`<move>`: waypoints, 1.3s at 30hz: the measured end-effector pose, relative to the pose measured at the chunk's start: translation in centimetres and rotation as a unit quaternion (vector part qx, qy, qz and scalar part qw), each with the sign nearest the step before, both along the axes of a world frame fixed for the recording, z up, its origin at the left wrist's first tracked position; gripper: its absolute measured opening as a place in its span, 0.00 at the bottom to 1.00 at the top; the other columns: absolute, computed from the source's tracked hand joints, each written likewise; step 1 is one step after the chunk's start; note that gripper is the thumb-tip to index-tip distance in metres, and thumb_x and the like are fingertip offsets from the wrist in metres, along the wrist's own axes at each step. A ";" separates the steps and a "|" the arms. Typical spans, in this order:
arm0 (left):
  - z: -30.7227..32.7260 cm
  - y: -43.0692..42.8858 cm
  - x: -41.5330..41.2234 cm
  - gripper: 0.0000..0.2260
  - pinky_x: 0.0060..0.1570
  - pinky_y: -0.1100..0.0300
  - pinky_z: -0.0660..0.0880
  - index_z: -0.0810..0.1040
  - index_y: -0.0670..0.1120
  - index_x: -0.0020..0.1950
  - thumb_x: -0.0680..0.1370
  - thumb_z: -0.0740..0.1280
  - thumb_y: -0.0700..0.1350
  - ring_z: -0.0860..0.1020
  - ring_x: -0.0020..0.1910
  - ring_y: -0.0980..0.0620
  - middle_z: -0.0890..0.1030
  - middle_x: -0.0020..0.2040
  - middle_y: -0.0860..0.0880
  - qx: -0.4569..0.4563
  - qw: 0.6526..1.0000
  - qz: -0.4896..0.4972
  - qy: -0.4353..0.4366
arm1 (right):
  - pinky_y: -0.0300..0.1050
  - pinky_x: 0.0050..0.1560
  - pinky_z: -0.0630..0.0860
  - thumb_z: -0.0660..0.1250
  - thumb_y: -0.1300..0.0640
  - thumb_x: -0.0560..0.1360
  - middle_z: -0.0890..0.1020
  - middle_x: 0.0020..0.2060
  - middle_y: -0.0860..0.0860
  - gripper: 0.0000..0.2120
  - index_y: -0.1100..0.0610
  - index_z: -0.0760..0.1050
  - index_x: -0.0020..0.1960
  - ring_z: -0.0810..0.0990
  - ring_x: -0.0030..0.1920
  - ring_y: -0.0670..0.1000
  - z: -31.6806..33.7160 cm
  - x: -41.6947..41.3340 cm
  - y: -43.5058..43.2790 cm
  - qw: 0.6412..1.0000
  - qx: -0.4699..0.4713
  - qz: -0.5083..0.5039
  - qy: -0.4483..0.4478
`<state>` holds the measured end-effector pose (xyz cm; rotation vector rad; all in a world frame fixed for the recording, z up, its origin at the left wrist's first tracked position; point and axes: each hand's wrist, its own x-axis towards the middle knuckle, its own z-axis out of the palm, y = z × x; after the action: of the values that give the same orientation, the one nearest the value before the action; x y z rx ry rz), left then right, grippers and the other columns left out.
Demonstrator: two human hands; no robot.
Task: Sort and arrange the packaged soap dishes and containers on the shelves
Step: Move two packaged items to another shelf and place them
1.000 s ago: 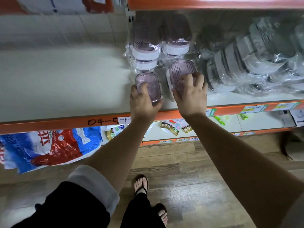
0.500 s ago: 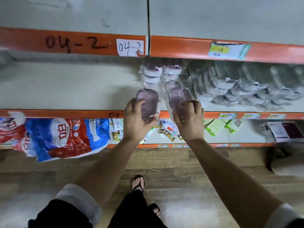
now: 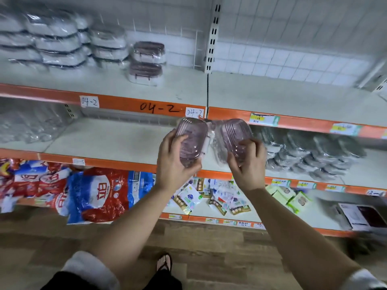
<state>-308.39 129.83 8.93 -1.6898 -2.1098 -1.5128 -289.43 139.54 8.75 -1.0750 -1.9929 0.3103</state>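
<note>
Head view: our left hand (image 3: 178, 164) grips one plastic-wrapped pink soap dish (image 3: 191, 139), fingers curled round it; our right hand (image 3: 248, 167) clamps a second soap dish (image 3: 235, 137). Both dishes held up side by side in front of the middle shelf (image 3: 104, 141), under the 04-2 label (image 3: 194, 112)

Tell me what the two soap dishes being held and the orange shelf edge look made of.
Left soap dish and right soap dish: translucent pinkish plastic, glossy and ribbed, wrapped in crinkly clear film. Orange shelf edge: probably painted metal, smooth, fairly matte.
</note>
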 end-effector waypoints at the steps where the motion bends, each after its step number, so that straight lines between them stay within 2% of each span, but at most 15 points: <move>1: 0.9 0.2 -0.4 0.28 0.59 0.48 0.75 0.76 0.39 0.61 0.67 0.72 0.54 0.74 0.61 0.41 0.74 0.63 0.39 0.009 1.000 0.005 0.006 | 0.63 0.54 0.73 0.70 0.57 0.74 0.70 0.57 0.61 0.15 0.64 0.73 0.56 0.72 0.56 0.63 0.7 -0.2 0.2 1.000 0.004 0.000 0.000; 4: 3.1 1.2 -1.8 0.28 0.58 0.52 0.74 0.76 0.38 0.61 0.68 0.70 0.56 0.74 0.61 0.42 0.74 0.62 0.39 0.035 0.999 0.021 0.022 | 0.61 0.56 0.71 0.68 0.54 0.73 0.72 0.56 0.62 0.16 0.63 0.74 0.56 0.72 0.55 0.64 3.3 -0.9 1.3 0.999 0.036 -0.008 -0.008; 7: 4.6 2.8 -3.7 0.28 0.58 0.52 0.74 0.75 0.38 0.62 0.67 0.74 0.53 0.73 0.61 0.40 0.74 0.63 0.37 0.029 0.998 0.039 0.038 | 0.58 0.57 0.70 0.64 0.50 0.73 0.73 0.55 0.62 0.18 0.62 0.74 0.55 0.72 0.55 0.64 5.8 -1.7 2.9 0.998 0.056 -0.006 -0.032; 12: 6.7 6.1 -6.9 0.28 0.56 0.50 0.74 0.74 0.39 0.62 0.68 0.76 0.51 0.73 0.59 0.41 0.75 0.60 0.39 0.024 0.997 0.054 0.055 | 0.58 0.56 0.70 0.70 0.55 0.73 0.73 0.55 0.62 0.15 0.63 0.74 0.56 0.71 0.53 0.64 8.4 -4.2 6.0 0.996 0.070 -0.011 -0.058; 20: 7.3 13.3 -12.5 0.27 0.57 0.52 0.71 0.75 0.41 0.63 0.67 0.76 0.49 0.74 0.58 0.40 0.74 0.59 0.39 -0.022 0.999 0.043 0.008 | 0.54 0.56 0.69 0.67 0.50 0.75 0.72 0.58 0.59 0.18 0.60 0.74 0.59 0.70 0.57 0.62 8.6 -9.5 11.1 0.990 0.032 -0.060 -0.127; 25: 6.0 16.1 -15.3 0.27 0.56 0.54 0.72 0.73 0.44 0.65 0.69 0.74 0.53 0.73 0.59 0.43 0.72 0.62 0.41 -0.104 0.994 0.001 0.025 | 0.55 0.54 0.70 0.68 0.50 0.76 0.73 0.57 0.60 0.17 0.61 0.74 0.58 0.70 0.55 0.63 7.8 -12.4 14.0 0.988 -0.001 -0.078 -0.130; 28: 5.6 16.8 -15.9 0.26 0.54 0.53 0.72 0.74 0.45 0.62 0.68 0.73 0.56 0.74 0.57 0.42 0.74 0.59 0.43 -0.105 0.993 0.006 0.058 | 0.55 0.54 0.70 0.68 0.51 0.75 0.73 0.56 0.61 0.17 0.62 0.73 0.57 0.70 0.55 0.63 7.0 -13.4 15.3 0.985 -0.012 -0.084 -0.148; 32: 6.1 17.7 -16.4 0.33 0.60 0.49 0.69 0.77 0.46 0.56 0.64 0.63 0.71 0.73 0.56 0.41 0.77 0.54 0.44 -0.097 0.983 0.062 0.140 | 0.56 0.54 0.69 0.70 0.49 0.72 0.74 0.53 0.59 0.18 0.60 0.74 0.54 0.70 0.56 0.62 6.8 -14.9 16.4 0.980 -0.015 -0.128 -0.150; 34: 6.7 18.5 -16.5 0.36 0.59 0.50 0.68 0.76 0.47 0.56 0.62 0.63 0.75 0.73 0.55 0.43 0.78 0.54 0.45 -0.131 0.977 0.073 0.153 | 0.56 0.53 0.69 0.70 0.47 0.71 0.75 0.52 0.58 0.17 0.58 0.74 0.53 0.70 0.56 0.61 6.8 -15.7 16.7 0.980 -0.018 -0.144 -0.139; 36: 7.2 19.0 -16.3 0.34 0.58 0.53 0.66 0.75 0.48 0.58 0.63 0.69 0.71 0.74 0.54 0.45 0.78 0.54 0.46 -0.151 0.973 0.073 0.161 | 0.55 0.52 0.69 0.69 0.45 0.71 0.75 0.52 0.56 0.17 0.57 0.74 0.52 0.69 0.57 0.61 6.8 -16.4 16.9 0.979 -0.025 -0.150 -0.132; 39: 8.0 19.0 -17.0 0.29 0.55 0.54 0.67 0.75 0.47 0.56 0.63 0.73 0.63 0.74 0.53 0.46 0.79 0.51 0.47 -0.113 0.987 0.025 0.112 | 0.54 0.52 0.68 0.69 0.44 0.72 0.78 0.52 0.53 0.17 0.55 0.75 0.53 0.68 0.58 0.60 6.8 -17.3 17.3 0.979 -0.018 -0.149 -0.140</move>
<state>-325.42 148.83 16.93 -1.7623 -2.2503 -1.0463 -306.74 156.85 15.60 -1.4871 -2.0345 0.0358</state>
